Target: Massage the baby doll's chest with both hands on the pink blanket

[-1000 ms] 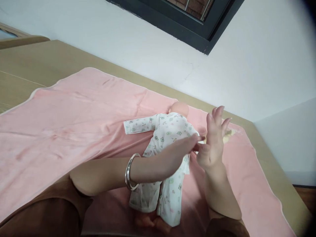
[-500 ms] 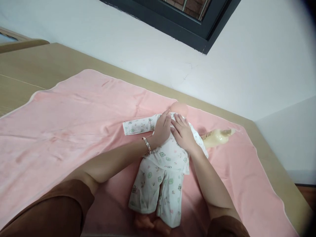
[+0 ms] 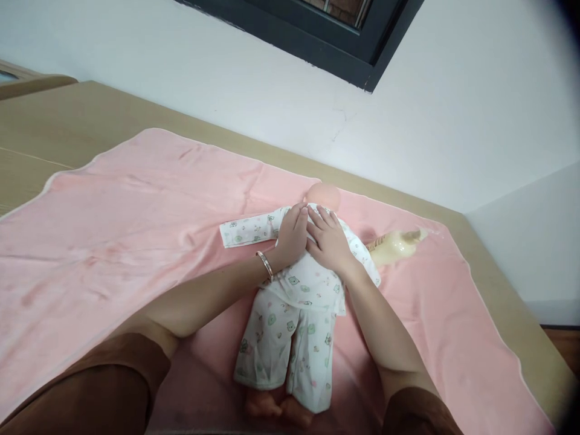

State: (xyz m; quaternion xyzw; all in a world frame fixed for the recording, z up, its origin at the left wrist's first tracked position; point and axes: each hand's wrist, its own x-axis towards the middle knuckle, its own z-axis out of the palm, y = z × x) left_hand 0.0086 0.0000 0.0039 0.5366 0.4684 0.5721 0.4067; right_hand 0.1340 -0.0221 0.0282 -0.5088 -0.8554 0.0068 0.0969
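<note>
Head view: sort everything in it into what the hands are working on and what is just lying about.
Worked on: baby doll; its printed top; left hand and right hand, both flat on its chest.

Lying about: pink blanket under the doll; wooden table; dark window frame in the wall.

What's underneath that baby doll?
A pink blanket lies under the baby doll, spread over a wooden surface. The patch directly beneath the doll is hidden by its body.
</note>
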